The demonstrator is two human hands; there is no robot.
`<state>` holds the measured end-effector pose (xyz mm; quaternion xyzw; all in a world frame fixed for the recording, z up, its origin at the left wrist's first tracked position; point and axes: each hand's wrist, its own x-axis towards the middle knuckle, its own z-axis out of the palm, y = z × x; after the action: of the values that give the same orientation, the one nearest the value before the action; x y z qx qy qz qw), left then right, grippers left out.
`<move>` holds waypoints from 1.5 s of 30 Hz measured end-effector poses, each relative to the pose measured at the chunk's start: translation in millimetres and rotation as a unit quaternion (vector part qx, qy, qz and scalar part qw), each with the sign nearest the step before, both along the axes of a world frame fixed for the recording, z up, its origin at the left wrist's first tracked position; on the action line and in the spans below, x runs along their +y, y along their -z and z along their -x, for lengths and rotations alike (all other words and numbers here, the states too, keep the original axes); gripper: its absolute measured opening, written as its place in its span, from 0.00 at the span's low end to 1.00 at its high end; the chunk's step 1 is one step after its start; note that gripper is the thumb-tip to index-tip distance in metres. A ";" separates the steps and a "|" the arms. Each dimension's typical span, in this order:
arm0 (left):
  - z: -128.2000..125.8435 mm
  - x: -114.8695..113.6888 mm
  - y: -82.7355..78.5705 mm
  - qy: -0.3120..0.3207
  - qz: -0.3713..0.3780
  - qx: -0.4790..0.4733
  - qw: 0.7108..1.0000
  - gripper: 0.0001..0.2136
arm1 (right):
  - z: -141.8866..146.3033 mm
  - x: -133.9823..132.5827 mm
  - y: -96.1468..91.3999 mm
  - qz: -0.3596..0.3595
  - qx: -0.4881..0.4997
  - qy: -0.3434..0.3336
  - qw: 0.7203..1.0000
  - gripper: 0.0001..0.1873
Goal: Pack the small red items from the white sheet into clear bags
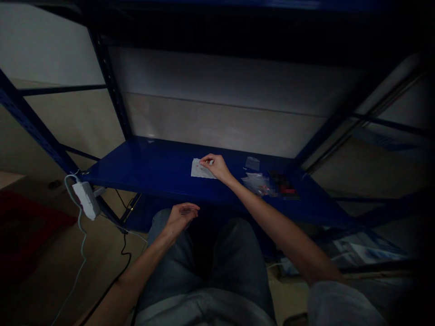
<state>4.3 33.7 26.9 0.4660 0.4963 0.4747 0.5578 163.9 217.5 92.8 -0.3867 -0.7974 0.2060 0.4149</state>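
My right hand [215,166] reaches over a white sheet of paper [196,171] on the blue shelf. Its thumb and forefinger are pinched together at the paper; whatever is between them is too small to make out. A few tiny reddish specks [197,165] show on the paper beside the fingertips. In front of the shelf edge, above my lap, my left hand [181,215] is curled closed. A small, partly see-through thing with thin lines [186,210] shows against its fingers, but the dim light hides what it is.
Right of the paper lie a small clear bag [252,163], several clear plastic bags [257,183] and a dark, blurred item with red [283,185]. The blue shelf [152,167] has upright posts at both sides. A white power strip [86,200] hangs at its left corner, with cables below.
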 end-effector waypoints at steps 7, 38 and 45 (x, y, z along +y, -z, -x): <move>-7.9 -5.9 -3.0 0.016 -0.078 0.003 0.997 0.08 | 1.2 -136.8 -9.0 -0.015 -0.114 -0.165 0.979 0.02; -16.7 -11.8 -8.9 0.029 0.058 -0.043 0.997 0.12 | 2.1 41.7 42.3 -0.001 -0.095 0.066 0.993 0.03; -12.8 -17.3 -15.4 -0.001 0.019 -0.038 0.999 0.12 | 12.1 -71.4 -14.2 0.030 -0.028 -0.086 0.995 0.04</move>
<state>17.1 16.4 42.4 0.4363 0.4841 0.4829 0.5849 151.8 146.1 106.9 -0.3343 -0.8325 0.2538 0.3616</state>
